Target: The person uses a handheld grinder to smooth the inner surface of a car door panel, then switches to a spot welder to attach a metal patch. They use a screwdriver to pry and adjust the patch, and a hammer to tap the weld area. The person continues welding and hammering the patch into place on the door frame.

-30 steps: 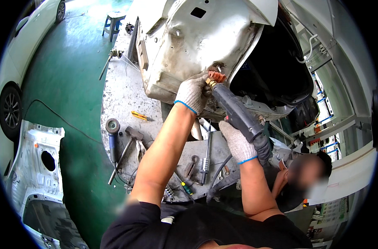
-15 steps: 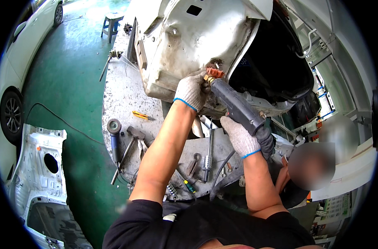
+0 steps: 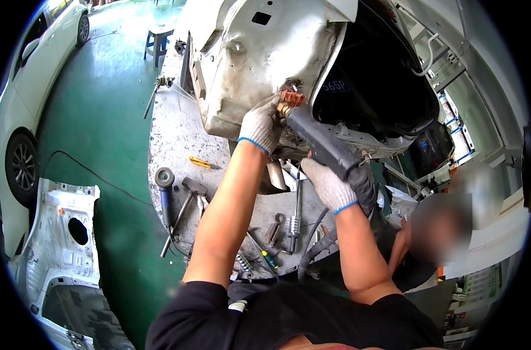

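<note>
Around the centre of the view, two gloved hands are counted, the left hand (image 3: 260, 125) at twelve o'clock and the right hand (image 3: 330, 185) at three, with one dark tool (image 3: 323, 143) at two. On one worktable (image 3: 163, 137), one grinder (image 3: 165, 201), one hammer (image 3: 193, 186) and one yellow knife (image 3: 200, 163) are found toward nine, and one screwdriver (image 3: 270, 260) at six. Beyond, one stool (image 3: 158, 31) is seen at eleven, two car wheels (image 3: 23, 164) toward nine and ten, and one other person (image 3: 416, 271) at four.

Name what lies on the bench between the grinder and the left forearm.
The head view shows a hammer beside the grinder, then a pale tool partly hidden by the left forearm.
</note>
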{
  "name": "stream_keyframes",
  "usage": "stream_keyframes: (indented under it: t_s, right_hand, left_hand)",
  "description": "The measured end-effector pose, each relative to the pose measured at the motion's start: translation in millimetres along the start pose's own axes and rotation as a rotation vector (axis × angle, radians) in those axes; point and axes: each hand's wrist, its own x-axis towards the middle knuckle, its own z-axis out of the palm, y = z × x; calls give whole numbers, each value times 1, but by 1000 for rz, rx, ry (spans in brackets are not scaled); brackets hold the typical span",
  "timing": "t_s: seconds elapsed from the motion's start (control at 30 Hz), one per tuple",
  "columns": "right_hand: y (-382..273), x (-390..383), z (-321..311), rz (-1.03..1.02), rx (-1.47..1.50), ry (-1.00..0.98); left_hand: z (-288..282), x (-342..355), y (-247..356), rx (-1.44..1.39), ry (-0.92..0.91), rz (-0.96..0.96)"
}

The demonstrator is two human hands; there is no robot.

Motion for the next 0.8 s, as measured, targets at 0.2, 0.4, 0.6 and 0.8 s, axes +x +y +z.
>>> stream_keyframes:
  t_s: [0.2,0.4,0.6,0.8]
  right_hand:
    - [45,-77,-19,152,90,-46]
    - [123,-164,-37,213,-107,-122]
    - [173,-234,-33,409,100,-78]
    - [207,-285,-25,580,193,-145]
  left_hand:
    - [-2,-31,7,356,104,160]
    - [-5,-44,-4,498,89,266]
    - [-64,-89,-37,630,205,217]
    - [-228,-233,-116,969,535,-191]
